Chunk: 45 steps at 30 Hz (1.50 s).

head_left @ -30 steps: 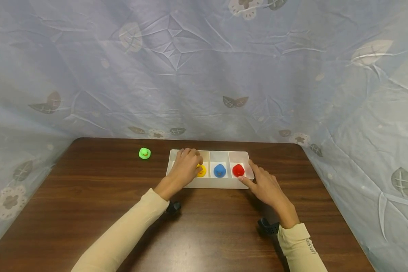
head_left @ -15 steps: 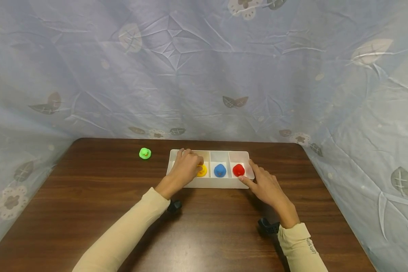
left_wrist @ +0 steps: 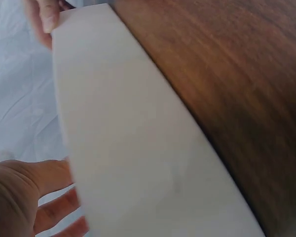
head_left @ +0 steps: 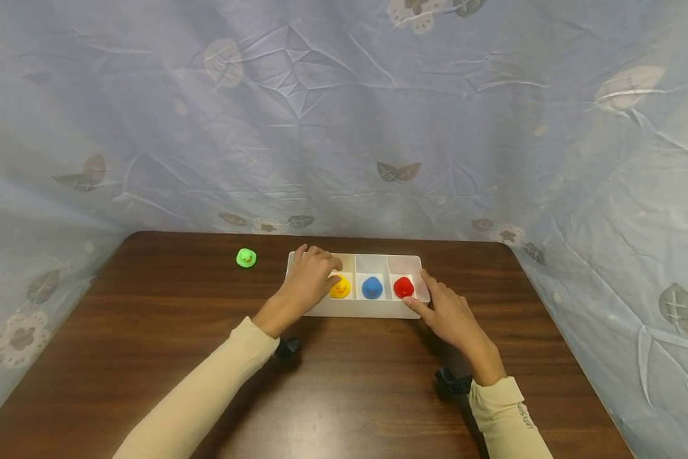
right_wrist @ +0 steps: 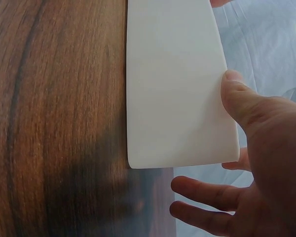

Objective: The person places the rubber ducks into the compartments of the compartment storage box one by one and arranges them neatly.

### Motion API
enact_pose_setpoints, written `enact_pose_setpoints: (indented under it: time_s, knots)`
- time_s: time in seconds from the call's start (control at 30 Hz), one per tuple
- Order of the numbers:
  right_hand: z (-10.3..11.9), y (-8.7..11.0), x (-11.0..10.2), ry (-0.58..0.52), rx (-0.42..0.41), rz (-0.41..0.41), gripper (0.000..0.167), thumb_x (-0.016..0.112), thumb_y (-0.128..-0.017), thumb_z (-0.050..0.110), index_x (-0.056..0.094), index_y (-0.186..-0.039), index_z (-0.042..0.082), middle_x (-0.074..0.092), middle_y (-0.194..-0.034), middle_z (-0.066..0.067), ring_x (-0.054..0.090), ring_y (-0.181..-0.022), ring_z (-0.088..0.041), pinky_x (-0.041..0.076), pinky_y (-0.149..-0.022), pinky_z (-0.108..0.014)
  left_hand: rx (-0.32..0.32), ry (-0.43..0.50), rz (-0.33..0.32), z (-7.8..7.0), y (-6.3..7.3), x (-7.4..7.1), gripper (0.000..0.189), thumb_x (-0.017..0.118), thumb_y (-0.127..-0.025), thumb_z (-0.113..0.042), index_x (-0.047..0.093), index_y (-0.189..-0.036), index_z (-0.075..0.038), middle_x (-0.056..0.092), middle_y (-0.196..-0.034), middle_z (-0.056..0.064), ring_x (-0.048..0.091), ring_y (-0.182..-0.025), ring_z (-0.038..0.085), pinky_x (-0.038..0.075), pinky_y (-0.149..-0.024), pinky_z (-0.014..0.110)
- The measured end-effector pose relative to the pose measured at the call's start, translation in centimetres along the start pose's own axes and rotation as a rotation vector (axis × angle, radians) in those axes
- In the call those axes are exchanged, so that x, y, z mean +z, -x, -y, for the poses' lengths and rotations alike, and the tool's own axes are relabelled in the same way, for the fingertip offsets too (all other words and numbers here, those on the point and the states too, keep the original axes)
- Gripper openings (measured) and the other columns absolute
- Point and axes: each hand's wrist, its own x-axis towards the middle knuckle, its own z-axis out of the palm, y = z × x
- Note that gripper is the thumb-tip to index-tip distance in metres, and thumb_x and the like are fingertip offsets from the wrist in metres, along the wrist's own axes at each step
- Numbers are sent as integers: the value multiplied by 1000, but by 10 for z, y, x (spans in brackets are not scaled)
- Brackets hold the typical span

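Observation:
A white divided tray (head_left: 366,309) lies across the far half of the table. A yellow rubber duck (head_left: 340,288), a blue rubber duck (head_left: 372,289) and a red rubber duck (head_left: 403,287) sit in separate compartments, left to right. My left hand (head_left: 309,275) hovers over the tray's left part, thumb and fingers spread apart beside the yellow duck and holding nothing; it hides most of the leftmost compartment. With the thumb on the front rim and a finger along the end wall, my right hand (head_left: 449,312) grips the tray's right end; its lower fingers extend freely in the right wrist view.
A green rubber duck (head_left: 246,258) stands on the brown wooden table (head_left: 177,306), left of the tray near the back edge. A patterned cloth (head_left: 344,127) hangs behind the table and along its sides.
My left hand has loosened from the yellow duck and shifted slightly up and left, so more of that duck shows. My right hand stays at the tray's end.

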Motion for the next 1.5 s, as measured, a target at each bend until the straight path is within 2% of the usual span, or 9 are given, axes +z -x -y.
enact_pose_setpoints:
  time_s: [0.23,0.6,0.8,1.2,1.5]
  knots:
    - [-2,0,-1,4,-8,-10,87,59,-106,55,30,-166,-2,50,-158,-35,52,-143,-55,40,-115,-75,-24,-27,-27,14,8,-14,25,80,-97,-23,78,-120,-14,78,-128,5,63,-131,35,33,-125,70]
    - [-1,-2,-1,2,5,10,88,58,-106,56,28,-166,-1,48,-160,-34,50,-145,-56,37,-117,-77,-100,-20,-33,32,19,-25,23,81,-97,-22,79,-119,-15,78,-127,5,62,-130,37,32,-125,71]
    - [-1,-2,-2,6,4,12,88,58,-107,56,28,-166,-1,49,-159,-34,50,-145,-55,37,-117,-77,-115,-24,-49,42,24,-32,24,81,-96,-21,78,-119,-13,77,-128,8,62,-130,39,31,-125,72]
    - [1,-2,-3,11,3,14,88,57,-107,56,28,-166,-2,48,-160,-34,49,-145,-56,38,-116,-77,-148,-11,-49,59,35,-35,27,80,-96,-18,77,-121,-8,78,-124,11,62,-130,43,29,-125,75]
    - [1,0,-2,-7,20,30,88,56,-107,57,26,-167,-1,43,-163,-33,45,-148,-57,34,-119,-77,-177,-30,-78,73,44,-35,29,81,-96,-17,76,-123,-9,77,-127,14,65,-125,44,31,-124,74]
